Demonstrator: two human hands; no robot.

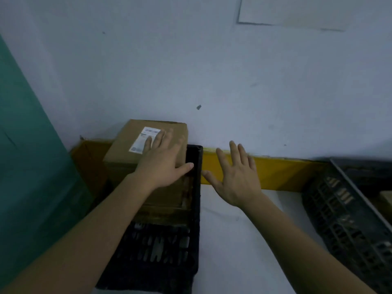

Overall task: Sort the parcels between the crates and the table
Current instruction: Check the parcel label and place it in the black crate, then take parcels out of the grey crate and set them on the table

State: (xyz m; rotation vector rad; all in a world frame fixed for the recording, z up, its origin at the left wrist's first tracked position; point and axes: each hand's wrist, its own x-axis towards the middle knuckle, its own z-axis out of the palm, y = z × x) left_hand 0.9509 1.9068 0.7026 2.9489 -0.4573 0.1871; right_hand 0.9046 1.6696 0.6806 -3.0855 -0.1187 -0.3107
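Left hand [162, 161] flat, fingers straight, lay on box [127, 153] in black crate [194, 187], right hand [236, 177] spread, holding nothing, just beside crate.

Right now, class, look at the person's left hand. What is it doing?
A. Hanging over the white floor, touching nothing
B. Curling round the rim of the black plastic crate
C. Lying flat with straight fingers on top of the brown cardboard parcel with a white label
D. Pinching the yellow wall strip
C: the left hand lies flat, fingers straight, on the top of the brown cardboard parcel, partly over its white label.
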